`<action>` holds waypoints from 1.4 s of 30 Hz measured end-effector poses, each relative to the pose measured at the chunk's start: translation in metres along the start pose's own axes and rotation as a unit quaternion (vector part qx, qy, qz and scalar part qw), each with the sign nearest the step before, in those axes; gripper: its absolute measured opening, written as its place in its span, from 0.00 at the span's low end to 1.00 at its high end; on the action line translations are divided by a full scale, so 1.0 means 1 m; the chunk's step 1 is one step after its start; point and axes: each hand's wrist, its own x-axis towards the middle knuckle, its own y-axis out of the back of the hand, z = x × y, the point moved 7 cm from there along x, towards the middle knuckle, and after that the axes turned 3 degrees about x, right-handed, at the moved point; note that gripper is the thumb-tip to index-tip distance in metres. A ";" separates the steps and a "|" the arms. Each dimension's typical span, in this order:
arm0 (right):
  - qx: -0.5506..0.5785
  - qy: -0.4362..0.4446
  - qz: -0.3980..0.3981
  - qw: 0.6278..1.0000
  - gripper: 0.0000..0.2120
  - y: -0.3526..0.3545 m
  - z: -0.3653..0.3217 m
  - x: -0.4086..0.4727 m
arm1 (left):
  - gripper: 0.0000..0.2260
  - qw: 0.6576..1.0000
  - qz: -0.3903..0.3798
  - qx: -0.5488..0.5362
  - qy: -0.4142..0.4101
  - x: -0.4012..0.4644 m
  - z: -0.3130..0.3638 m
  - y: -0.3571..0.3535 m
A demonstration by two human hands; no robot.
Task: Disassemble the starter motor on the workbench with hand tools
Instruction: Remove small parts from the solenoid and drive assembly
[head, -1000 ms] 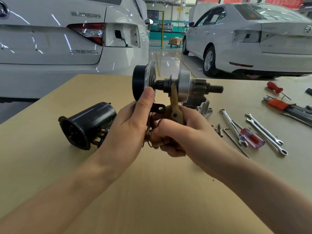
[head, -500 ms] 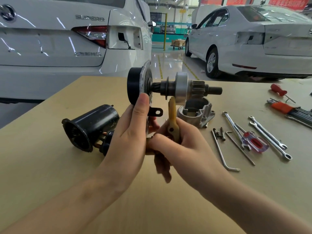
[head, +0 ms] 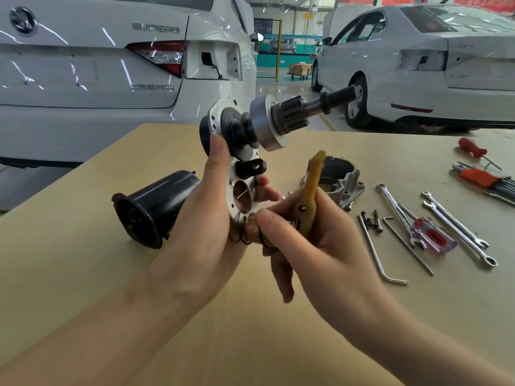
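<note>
Held above the middle of the bench (head: 83, 274): starter drive assembly (head: 267, 121), a silver plate with a dark pinion gear and a shaft slanting up toward 2 o'clock.

Left hand (head: 200, 227) raised from 7 o'clock, palm turned right, thumb up along the plate's left edge, fingertips curled round behind and showing at the plate's right edge; gripping the plate. Large round hole in the plate visible just right of the thumb base.

Right hand (head: 309, 240) entering from 4 o'clock, thumb and forefinger pinching the yellow shift fork (head: 310, 190) near its pivot, the other fingers loosely curled below. Fork upright, its tip blurred, apart from the drive assembly above it. Brownish part at the fork's lower end, touching the plate's bottom edge; exact joint hard to tell.

On the bench at 9 o'clock of the hands: black motor housing (head: 156, 207) lying on its side, open end toward the camera. Just behind the fork: grey nose housing (head: 344, 182). At 3 o'clock: loose bolts (head: 372, 220), long through-bolts (head: 373, 252), spanners (head: 457, 227), a clear-handled screwdriver (head: 433, 236). At 2 o'clock: hex key set (head: 485, 179) and red screwdriver (head: 472, 147). White cars (head: 83, 79) beyond the bench.
</note>
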 end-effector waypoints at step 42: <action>-0.547 -0.182 -0.142 0.804 0.20 -0.011 0.068 0.120 | 0.16 0.978 0.176 -0.071 -0.086 0.014 0.022 0.046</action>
